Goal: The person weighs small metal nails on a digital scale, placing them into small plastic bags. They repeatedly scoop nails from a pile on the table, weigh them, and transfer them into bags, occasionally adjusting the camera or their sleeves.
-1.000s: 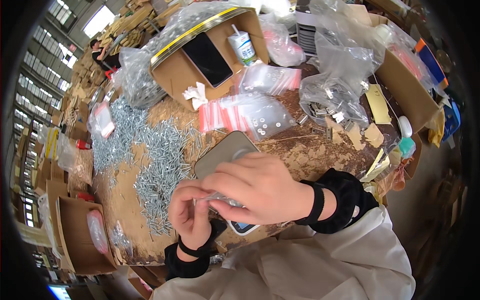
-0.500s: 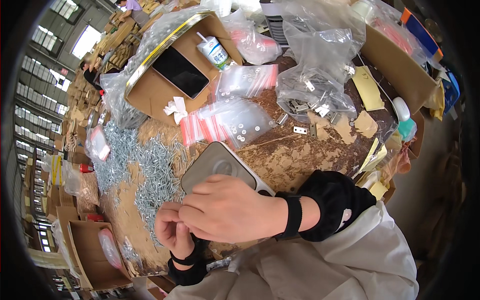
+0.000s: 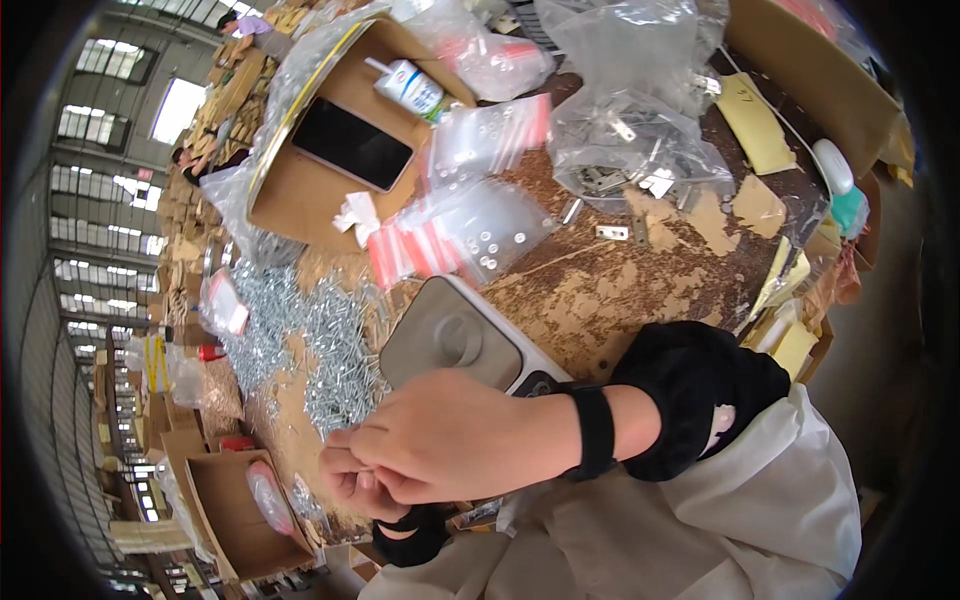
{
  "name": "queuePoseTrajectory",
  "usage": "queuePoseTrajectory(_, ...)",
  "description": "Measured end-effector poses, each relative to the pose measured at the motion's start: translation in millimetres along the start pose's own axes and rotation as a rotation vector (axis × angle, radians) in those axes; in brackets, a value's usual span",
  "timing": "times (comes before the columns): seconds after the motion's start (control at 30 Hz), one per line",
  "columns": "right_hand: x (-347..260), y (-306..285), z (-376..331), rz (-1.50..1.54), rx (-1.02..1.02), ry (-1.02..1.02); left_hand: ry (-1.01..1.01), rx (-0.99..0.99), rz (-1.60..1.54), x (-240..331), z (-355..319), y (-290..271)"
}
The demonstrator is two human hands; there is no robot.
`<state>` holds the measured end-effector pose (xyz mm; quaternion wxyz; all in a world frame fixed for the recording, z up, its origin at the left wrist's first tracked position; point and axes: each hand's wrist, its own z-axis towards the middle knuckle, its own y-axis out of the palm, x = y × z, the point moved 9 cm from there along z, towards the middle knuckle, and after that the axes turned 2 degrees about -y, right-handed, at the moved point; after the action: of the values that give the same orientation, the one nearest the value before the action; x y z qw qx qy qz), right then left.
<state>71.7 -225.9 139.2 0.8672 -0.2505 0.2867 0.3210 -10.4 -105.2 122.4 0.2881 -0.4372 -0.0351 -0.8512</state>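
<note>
My right hand (image 3: 470, 435) reaches across to the left, its fingers curled in against those of my left hand (image 3: 352, 482). Both hands are closed and meet fingertip to fingertip; whatever they pinch is hidden behind the knuckles. Just beyond them lies a flat white device with a grey top plate (image 3: 425, 340), looking like a small scale. A heap of silver screws (image 3: 340, 360) spreads beside it on the left. Farther back, clear zip bags with red edges (image 3: 490, 240) lie on the worn table, with small white rings in or on them.
An open cardboard box (image 3: 290, 205) holds a black-screened phone (image 3: 352, 145) and a drink carton (image 3: 412, 90). At the back, a clear plastic bag (image 3: 640, 130) contains metal pieces. Another cardboard box (image 3: 240, 520) stands at lower left. Other people are in the far background.
The view has shifted and tilted slightly, so the table items sit differently in the picture. My hands stay together, with the right now covering more of the left.
</note>
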Motion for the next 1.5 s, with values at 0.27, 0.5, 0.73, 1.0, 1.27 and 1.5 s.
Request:
queuePoseTrajectory(0.27,-10,-17,6,-0.049,0.066,-0.083,-0.011,0.079,-0.225,10,14,-9)
queuePoseTrajectory(0.5,-15,-9,6,-0.062,-0.049,-0.045,-0.042,0.131,-0.311,16,2,-14)
queuePoseTrajectory(0.73,-22,-9,7,0.025,-0.011,-0.121,-0.015,0.261,-0.264,28,0,-31)
queuePoseTrajectory(1.0,-21,-7,4,0.011,-0.025,-0.099,-0.029,0.127,-0.292,26,-10,-21)
queuePoseTrajectory(1.27,-35,-9,6,-0.132,0.045,-0.183,0.098,-0.226,0.279,52,5,6)
queuePoseTrajectory(1.5,-37,-4,9,-0.196,-0.038,-0.228,0.258,-0.308,0.477,73,13,15)
